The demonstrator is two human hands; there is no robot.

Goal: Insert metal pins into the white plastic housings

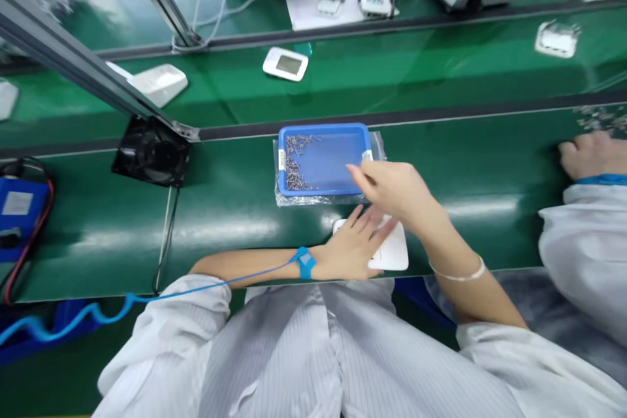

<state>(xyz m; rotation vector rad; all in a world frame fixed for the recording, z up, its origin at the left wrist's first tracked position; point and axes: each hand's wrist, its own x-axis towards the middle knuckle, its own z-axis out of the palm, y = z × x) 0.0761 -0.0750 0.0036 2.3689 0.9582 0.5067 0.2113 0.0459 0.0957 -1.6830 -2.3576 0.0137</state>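
My left hand (350, 249), with a blue wrist strap, lies spread over a white plastic casing (396, 249) at the bench's front edge. Just above it, my right hand (392, 188) hovers by the right front corner of a blue tray (337, 160). Its fingers are curled together, and whatever they may hold is too small to make out. Small screws (296, 170) lie heaped along the tray's left side. Clear plastic wrap (289, 200) sits under the tray.
A black fan (153, 151) and a metal post (98, 65) stand to the left. A white device with a screen (285, 64) lies on the green belt behind. A co-worker's hand (595, 155) rests at the right; another person works across.
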